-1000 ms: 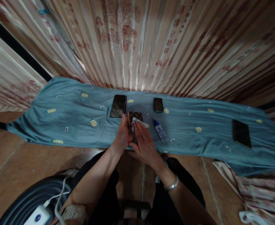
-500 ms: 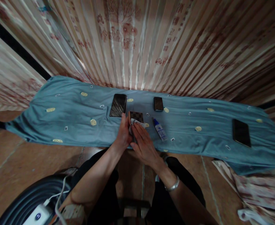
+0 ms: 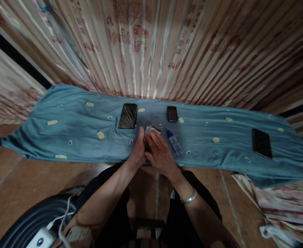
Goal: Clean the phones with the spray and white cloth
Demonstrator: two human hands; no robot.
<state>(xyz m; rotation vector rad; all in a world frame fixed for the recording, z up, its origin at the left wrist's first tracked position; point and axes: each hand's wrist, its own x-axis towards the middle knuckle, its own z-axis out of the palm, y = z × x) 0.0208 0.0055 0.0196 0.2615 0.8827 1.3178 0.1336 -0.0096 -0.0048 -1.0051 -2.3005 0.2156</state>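
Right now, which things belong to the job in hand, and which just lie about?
In hand:
pale cloth, under the right hand
dark item, mostly hidden, at left hand

Apparently lying about:
blue-capped bottle, role unclear
glossy dark slab
small dark block
plain dark slab

Ahead of you, a pale curtain with red prints is hanging in folds. Far to your right, a dark flat device is lying on the blue cloth. At your lower left, a white device is overlapping a ribbed black coil in view; patterned fabric is bunching lower right.
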